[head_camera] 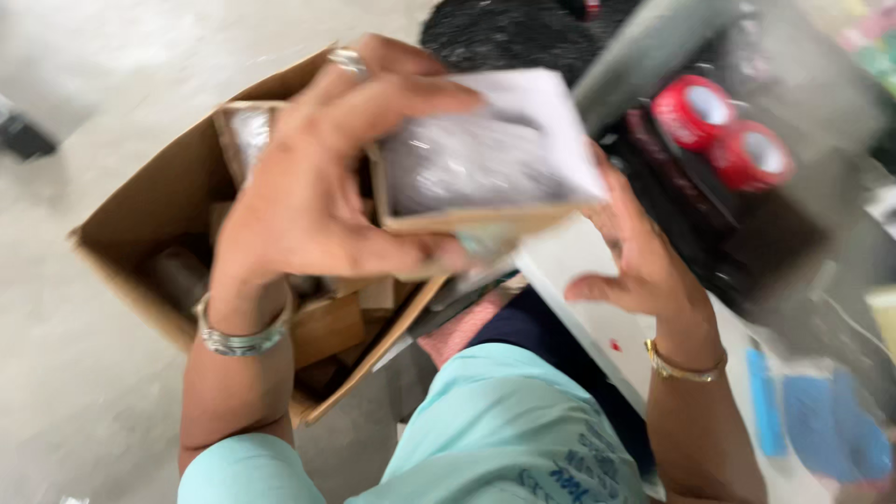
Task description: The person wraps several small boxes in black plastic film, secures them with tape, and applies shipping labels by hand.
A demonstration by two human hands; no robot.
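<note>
The open cardboard box sits on the floor at left, holding smaller brown cartons. Above it, the left hand grips a flat packet, white-backed with a silvery, blurred face, fingers across the top and thumb beneath. The right hand is open, fingers spread; its fingertips are hidden behind the packet's lower right edge, so contact cannot be confirmed. Two red tape rolls lie on the dark surface at upper right.
</note>
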